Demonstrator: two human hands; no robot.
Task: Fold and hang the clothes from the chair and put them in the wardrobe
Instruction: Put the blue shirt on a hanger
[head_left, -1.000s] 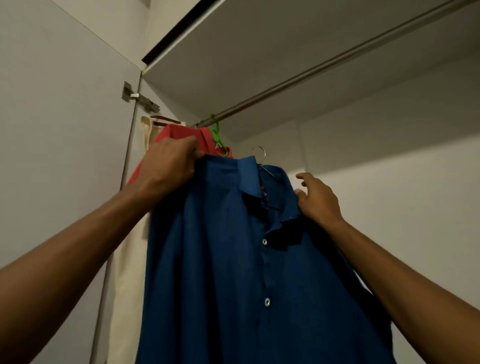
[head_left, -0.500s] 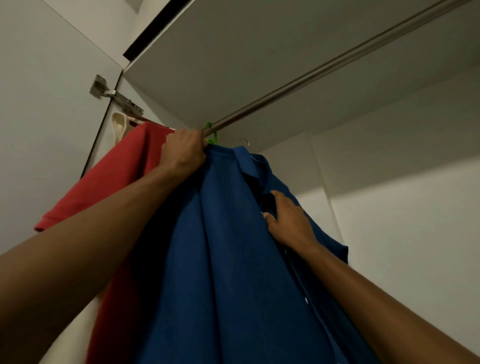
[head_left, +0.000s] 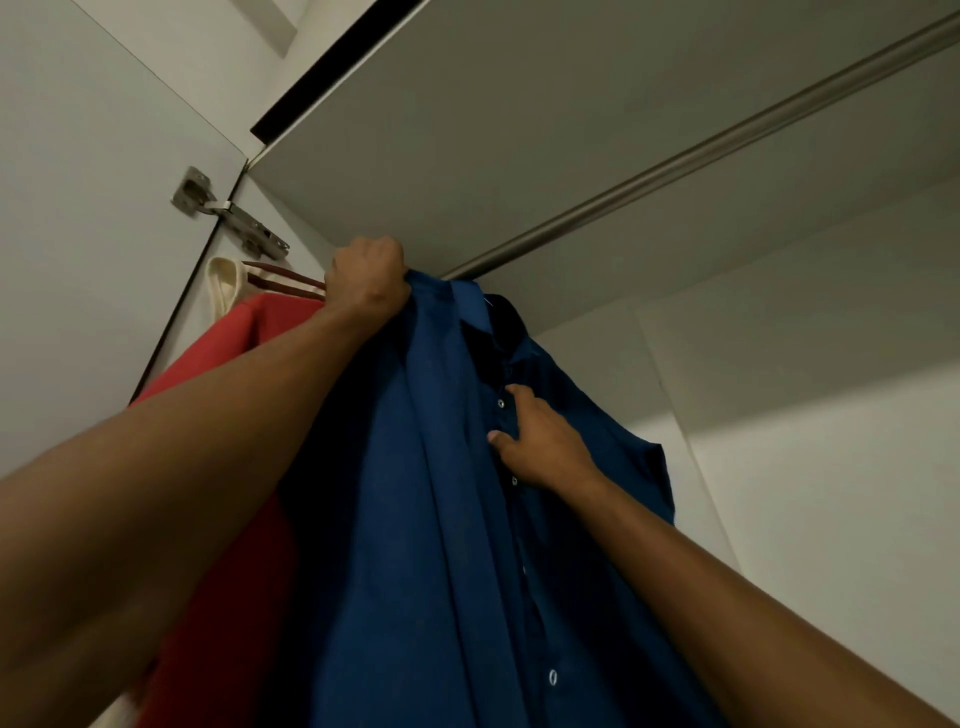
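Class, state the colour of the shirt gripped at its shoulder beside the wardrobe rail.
Dark blue shirt, plain, with small pale buttons; clearest in the head view.

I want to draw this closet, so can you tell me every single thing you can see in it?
blue shirt: one, dark blue with small pale buttons, hanging in the middle, its top right up by the rail
red garment: one, red, hanging left of the blue shirt
cream garment: one, cream, left of the red one, next to the door
rail: one, grey metal, running under the wardrobe's top panel
hinge: one, silver metal, on the door at upper left
wardrobe door: one, pale grey, on the left
left hand: one, grips the top of the blue shirt near the rail
right hand: one, fingers on the blue shirt's front by the buttons
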